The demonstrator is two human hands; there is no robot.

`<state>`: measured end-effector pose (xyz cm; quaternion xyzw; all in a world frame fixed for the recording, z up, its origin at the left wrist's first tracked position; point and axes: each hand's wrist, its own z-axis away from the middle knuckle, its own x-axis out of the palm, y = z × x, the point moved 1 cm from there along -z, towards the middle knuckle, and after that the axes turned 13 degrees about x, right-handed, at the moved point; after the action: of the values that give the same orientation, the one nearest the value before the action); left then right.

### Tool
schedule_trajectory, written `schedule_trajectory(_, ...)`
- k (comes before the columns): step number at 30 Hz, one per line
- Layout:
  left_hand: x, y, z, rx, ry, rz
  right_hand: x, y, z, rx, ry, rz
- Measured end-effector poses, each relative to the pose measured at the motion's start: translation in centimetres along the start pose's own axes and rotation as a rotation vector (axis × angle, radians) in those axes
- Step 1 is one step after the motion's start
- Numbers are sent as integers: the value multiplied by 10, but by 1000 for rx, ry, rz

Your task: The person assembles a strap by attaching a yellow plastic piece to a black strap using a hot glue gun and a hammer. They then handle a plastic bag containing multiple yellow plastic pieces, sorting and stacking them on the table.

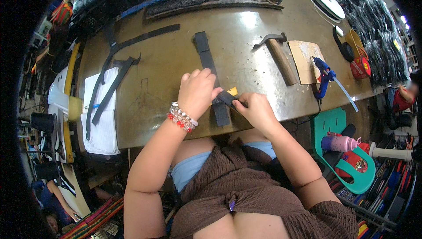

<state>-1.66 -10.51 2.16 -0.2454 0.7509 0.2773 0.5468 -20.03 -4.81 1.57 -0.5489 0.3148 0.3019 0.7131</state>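
Note:
A flat black strap (204,51) lies lengthwise on the table in front of me, its near end close to the table's front edge. Across it slants a short black strip (227,99). My left hand (197,90), with bead bracelets at the wrist, is closed with curled fingers, its thumb pressing where strap and strip cross. At the strip's other end, my right hand (257,110) pinches it between thumb and fingers. A small yellow piece (232,91) shows just behind the strip; what it belongs to is hidden.
Right of the strap lie a wooden-handled hammer (282,61), a cardboard piece (303,54) and a blue glue gun (323,78). More black straps (112,78) rest over an open notebook (110,127) at left. A green stool (323,131) holding a pink bottle (340,143) stands at right.

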Motion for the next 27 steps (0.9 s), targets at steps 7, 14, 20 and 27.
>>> schedule_trajectory(7, 0, 6, -2, -15, -12, -49, 4, -12, 10, -240, 289, 256)
schedule_trajectory(14, 2, 5, -2, -15, -18, -99, 26, -17, 5, -385, 167, 72)
schedule_trajectory(20, 2, -27, 6, -37, 38, 271, 24, -20, 4, -444, 118, 201)
schedule_trajectory(27, -34, -177, 113, -503, 465, -225, 20, -28, 3, -350, 70, 205)
